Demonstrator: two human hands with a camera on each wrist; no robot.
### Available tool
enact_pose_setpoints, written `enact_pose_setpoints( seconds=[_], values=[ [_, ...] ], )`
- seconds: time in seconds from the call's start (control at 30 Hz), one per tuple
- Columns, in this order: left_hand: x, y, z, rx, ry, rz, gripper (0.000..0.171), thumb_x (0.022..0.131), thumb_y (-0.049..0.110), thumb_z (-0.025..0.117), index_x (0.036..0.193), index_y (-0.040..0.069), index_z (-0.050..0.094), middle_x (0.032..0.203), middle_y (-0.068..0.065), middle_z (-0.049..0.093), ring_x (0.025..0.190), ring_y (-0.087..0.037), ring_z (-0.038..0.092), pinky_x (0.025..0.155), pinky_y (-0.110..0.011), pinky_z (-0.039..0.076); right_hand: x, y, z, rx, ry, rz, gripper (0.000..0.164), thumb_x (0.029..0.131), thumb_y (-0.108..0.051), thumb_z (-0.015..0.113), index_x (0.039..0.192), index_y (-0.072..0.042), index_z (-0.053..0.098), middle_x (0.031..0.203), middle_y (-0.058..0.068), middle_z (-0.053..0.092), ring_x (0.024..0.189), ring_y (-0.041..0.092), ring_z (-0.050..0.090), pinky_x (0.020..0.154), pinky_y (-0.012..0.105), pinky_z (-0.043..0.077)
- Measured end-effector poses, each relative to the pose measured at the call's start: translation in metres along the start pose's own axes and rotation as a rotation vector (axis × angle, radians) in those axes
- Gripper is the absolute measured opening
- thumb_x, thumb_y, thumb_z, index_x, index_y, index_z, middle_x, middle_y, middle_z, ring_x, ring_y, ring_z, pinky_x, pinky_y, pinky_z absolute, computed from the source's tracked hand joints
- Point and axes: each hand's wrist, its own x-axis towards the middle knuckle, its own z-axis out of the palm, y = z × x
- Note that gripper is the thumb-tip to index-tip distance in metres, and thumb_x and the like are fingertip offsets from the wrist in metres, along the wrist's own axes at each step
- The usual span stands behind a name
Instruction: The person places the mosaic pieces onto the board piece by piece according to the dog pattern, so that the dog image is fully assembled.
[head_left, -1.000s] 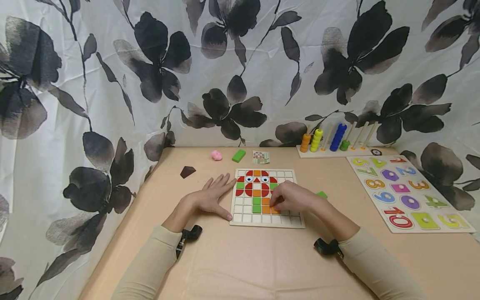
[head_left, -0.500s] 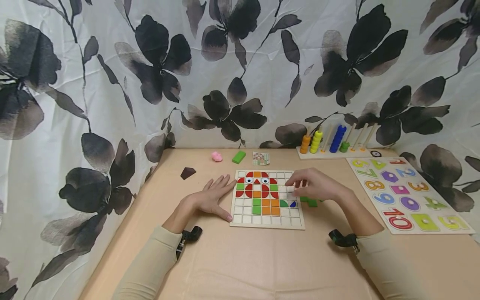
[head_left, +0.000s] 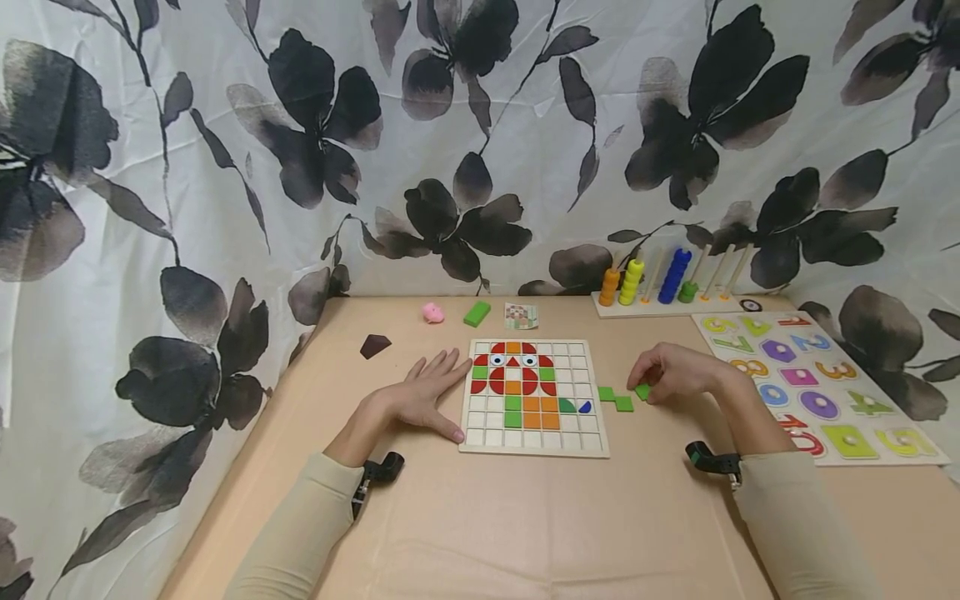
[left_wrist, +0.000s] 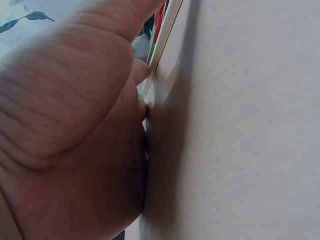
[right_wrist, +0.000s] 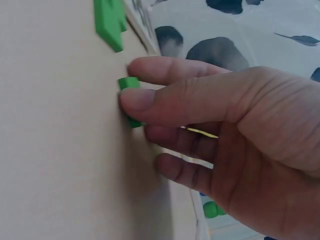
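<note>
My left hand [head_left: 422,402] lies with spread, straight fingers on the table, its thumb and fingertips against the left edge of a white grid board [head_left: 491,437]. Red, orange, green and white tiles form an owl-like picture on the board, with a green quarter-round tile [head_left: 567,406] and a small blue tile [head_left: 585,407] at its right. Off the board's right side, my right hand [head_left: 688,372] pinches a small green tile [right_wrist: 129,82] between thumb and index finger, at the table surface. Two more green tiles [head_left: 624,403] lie between that hand and the board.
Behind the board are a pink figure [head_left: 432,312], a green block [head_left: 477,313] and a picture card [head_left: 521,316]. A dark brown piece [head_left: 375,346] lies at left. A bead stacker [head_left: 660,308] and a number puzzle board [head_left: 813,387] stand at right, the latter near my right forearm.
My right hand has moved right, from over the board to a green tile on the table, which it now pinches. The quarter-round and blue tiles came into view. My left hand stayed put.
</note>
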Motion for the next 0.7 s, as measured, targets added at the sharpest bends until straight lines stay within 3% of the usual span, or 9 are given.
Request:
enact_pose_setpoints(
  seconds=[0.13, 0.27, 0.5, 0.7],
  values=[
    [0.0, -0.001, 0.0, 0.007, 0.001, -0.002, 0.125, 0.063, 0.079, 0.067, 0.156, 0.019, 0.007, 0.161, -0.014, -0.004, 0.147, -0.033, -0.007, 0.114, -0.058, -0.001, 0.002, 0.004, 0.0, -0.001, 0.029, 0.013, 0.028, 0.074, 0.001, 0.078, 0.099, -0.008, 0.072, 0.09, 0.008, 0.065, 0.079, 0.021, 0.053, 0.068, 0.026, 0.047],
    [0.0, -0.001, 0.0, 0.003, -0.001, 0.001, 0.125, 0.063, 0.078, 0.067, 0.156, 0.019, 0.008, 0.161, -0.015, -0.004, 0.147, -0.034, -0.007, 0.114, -0.058, -0.001, 0.005, 0.009, 0.001, 0.006, 0.069, 0.021, 0.027, 0.076, -0.002, 0.078, 0.1, -0.009, 0.069, 0.091, 0.008, 0.064, 0.083, 0.023, 0.053, 0.072, 0.029, 0.048],
    [0.0, -0.002, 0.0, 0.011, 0.0, -0.004, 0.126, 0.062, 0.079, 0.067, 0.156, 0.02, 0.006, 0.161, -0.014, -0.005, 0.147, -0.033, -0.007, 0.114, -0.057, -0.001, 0.01, 0.019, 0.003, 0.048, 0.28, 0.013, 0.017, 0.076, -0.005, 0.08, 0.09, -0.011, 0.072, 0.085, 0.003, 0.069, 0.077, 0.022, 0.058, 0.07, 0.029, 0.05],
    [0.001, -0.002, 0.0, -0.002, -0.011, -0.003, 0.126, 0.062, 0.079, 0.067, 0.156, 0.021, 0.006, 0.161, -0.014, -0.005, 0.147, -0.032, -0.008, 0.115, -0.056, -0.003, 0.01, 0.004, 0.002, 0.039, 0.398, -0.028, 0.012, 0.079, -0.01, 0.078, 0.09, -0.012, 0.075, 0.086, -0.001, 0.071, 0.078, 0.021, 0.06, 0.07, 0.029, 0.05]
  ],
)
